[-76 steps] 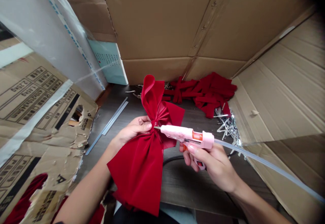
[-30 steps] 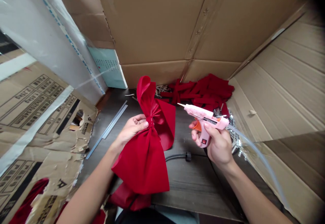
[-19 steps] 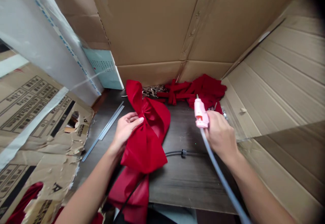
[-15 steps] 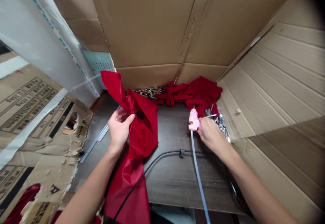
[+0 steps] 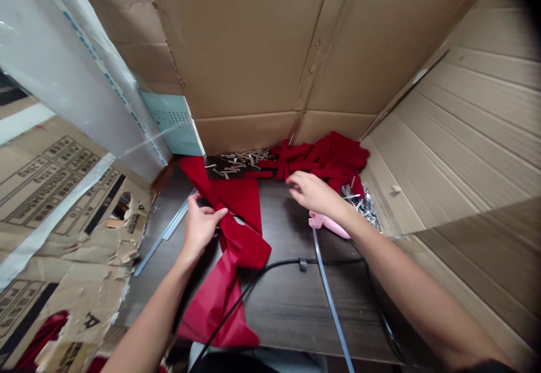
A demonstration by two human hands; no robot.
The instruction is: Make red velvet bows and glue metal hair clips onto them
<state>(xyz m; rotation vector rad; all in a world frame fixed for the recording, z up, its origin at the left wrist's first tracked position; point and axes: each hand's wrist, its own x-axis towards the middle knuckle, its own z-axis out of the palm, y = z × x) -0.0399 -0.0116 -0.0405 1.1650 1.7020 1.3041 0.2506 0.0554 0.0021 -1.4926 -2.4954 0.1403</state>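
Cardboard-walled desk [image 5: 291,300]; L hand [image 5: 199,227] fingers pinch red bow [image 5: 236,221]; R hand [image 5: 311,192] outstretched, fingers open.

I see brown cardboard walls [image 5: 253,40] at the far and right sides of a dark wooden table [image 5: 291,305]. A torn printed carton [image 5: 63,192] sits at left, a clear plastic sheet [image 5: 54,74] above it. Pale glue sticks [image 5: 169,229] lie near the left edge.

Bow [image 5: 236,238] plain red, glue gun [image 5: 327,225] pink with a clear stick [image 5: 332,305], cord [image 5: 270,266] black, table [image 5: 291,300] dark wood-grain, cardboard [image 5: 253,40] brown, clips [image 5: 236,161] silver.
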